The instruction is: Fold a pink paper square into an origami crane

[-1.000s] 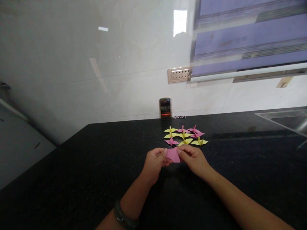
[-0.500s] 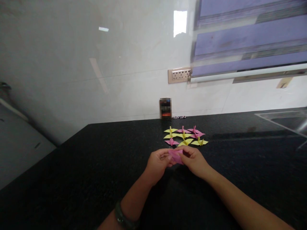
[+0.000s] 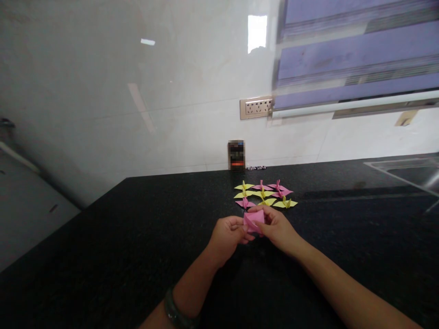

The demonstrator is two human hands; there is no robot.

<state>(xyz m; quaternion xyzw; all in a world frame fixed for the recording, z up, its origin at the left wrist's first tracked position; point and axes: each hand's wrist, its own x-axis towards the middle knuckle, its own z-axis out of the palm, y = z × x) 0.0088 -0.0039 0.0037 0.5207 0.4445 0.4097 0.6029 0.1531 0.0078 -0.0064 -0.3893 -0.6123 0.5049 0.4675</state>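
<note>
A small folded piece of pink paper [image 3: 253,220] sits between both my hands above the black counter [image 3: 137,237]. My left hand [image 3: 227,237] pinches its left lower edge, fingers curled. My right hand [image 3: 278,229] grips its right side with thumb and fingertips closed on it. Just beyond my hands lie several folded paper cranes [image 3: 265,194], yellow and pink, set in rows on the counter.
A small dark box [image 3: 236,155] stands against the white wall at the counter's back, with a beaded string beside it. A wall socket strip [image 3: 256,108] is above. A sink [image 3: 411,173] lies at the far right. A dark bracelet [image 3: 175,313] circles my left wrist.
The pink paper has been turned and folded up between my fingers, from a flat triangle to a more upright, bunched shape. My hands stayed in the same place.
</note>
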